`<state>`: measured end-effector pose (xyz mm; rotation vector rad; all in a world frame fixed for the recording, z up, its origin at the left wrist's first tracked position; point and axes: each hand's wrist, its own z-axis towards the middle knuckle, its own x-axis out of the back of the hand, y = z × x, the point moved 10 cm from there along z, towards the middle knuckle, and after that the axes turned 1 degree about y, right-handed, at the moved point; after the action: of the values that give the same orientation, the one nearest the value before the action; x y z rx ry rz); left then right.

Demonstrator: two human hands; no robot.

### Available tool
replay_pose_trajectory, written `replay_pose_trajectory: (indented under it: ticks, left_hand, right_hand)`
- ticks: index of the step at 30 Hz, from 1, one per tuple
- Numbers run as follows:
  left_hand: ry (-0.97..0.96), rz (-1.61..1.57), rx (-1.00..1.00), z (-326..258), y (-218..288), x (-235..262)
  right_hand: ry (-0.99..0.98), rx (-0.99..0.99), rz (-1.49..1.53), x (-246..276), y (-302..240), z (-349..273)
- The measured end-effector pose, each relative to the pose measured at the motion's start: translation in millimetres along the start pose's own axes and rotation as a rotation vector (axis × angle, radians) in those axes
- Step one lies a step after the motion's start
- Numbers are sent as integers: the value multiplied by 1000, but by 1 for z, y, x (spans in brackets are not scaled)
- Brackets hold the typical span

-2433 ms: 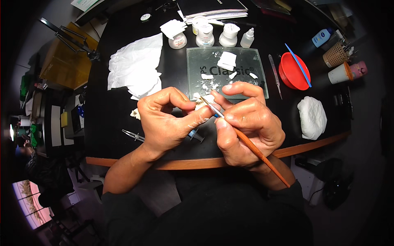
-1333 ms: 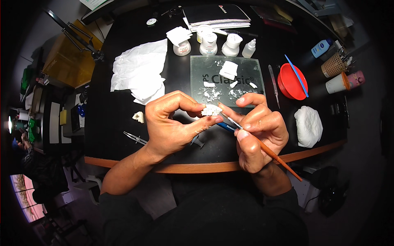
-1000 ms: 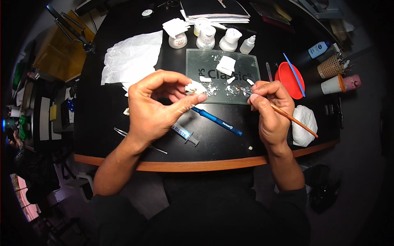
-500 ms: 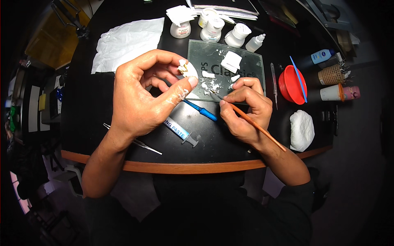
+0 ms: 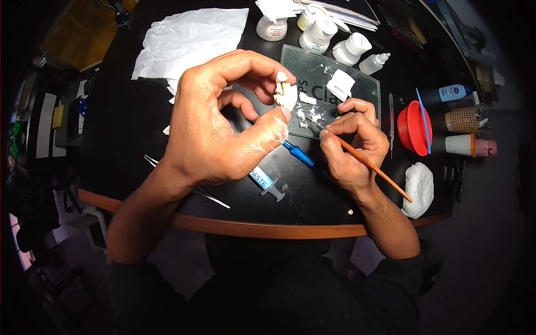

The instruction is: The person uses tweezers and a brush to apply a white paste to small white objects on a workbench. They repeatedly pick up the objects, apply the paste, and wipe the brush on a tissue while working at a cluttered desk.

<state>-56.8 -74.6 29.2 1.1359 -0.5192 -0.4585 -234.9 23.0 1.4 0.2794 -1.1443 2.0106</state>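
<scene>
My left hand [image 5: 215,125] pinches a small white and yellowish dental model piece [image 5: 287,97] with tooth shapes between thumb and fingertips. White smears mark its thumb. In my right hand [image 5: 357,153] is a thin brush [image 5: 382,174] with an orange-brown wooden handle, held like a pen. Its dark tip points at crumbly white paste [image 5: 314,116] on a glass plate [image 5: 304,62]; whether it touches cannot be made out. A folded white tissue [image 5: 340,84] lies on the plate. Below the left thumb are a blue-handled tool [image 5: 300,155] and a labelled syringe [image 5: 268,184], each partly hidden.
White jars [image 5: 318,36] and a dropper bottle [image 5: 374,63] stand behind the plate. At right are a red bowl [image 5: 410,131] with a blue stick across it, a white wad [image 5: 419,190], and a mesh holder [image 5: 462,119]. White paper [image 5: 190,42] lies far left; tweezers [image 5: 212,197] lie near the front edge.
The whole view has shifted, so the table appears farther right. The model piece has come slightly nearer and right relative to the plate. The brush tip stays by the paste.
</scene>
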Motion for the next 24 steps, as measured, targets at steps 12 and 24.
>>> replay_pose_trajectory:
  ticks: [12,24]
  left_hand:
    - [-29,73,-19,-1,0,-1]
    - [-35,72,-46,-1,1,-5]
  right_hand:
    - [-23,13,-10,-4,0,0]
    - [-27,20,-30,-5,-2,1]
